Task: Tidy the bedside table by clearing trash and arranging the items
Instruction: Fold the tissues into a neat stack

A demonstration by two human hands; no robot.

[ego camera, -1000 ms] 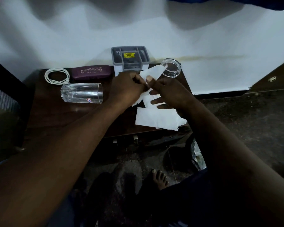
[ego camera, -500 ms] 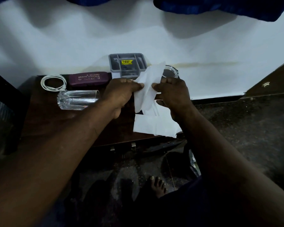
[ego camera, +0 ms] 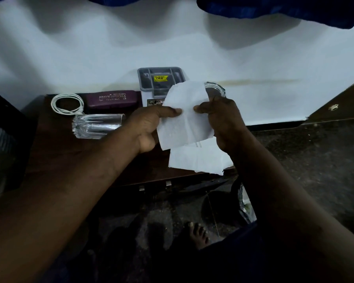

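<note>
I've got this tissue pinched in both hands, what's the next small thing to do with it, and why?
Probably bunch the tissue into your right hand, freeing the left hand. A second tissue lies at the front edge of the table, and it likely needs collecting too.
</note>
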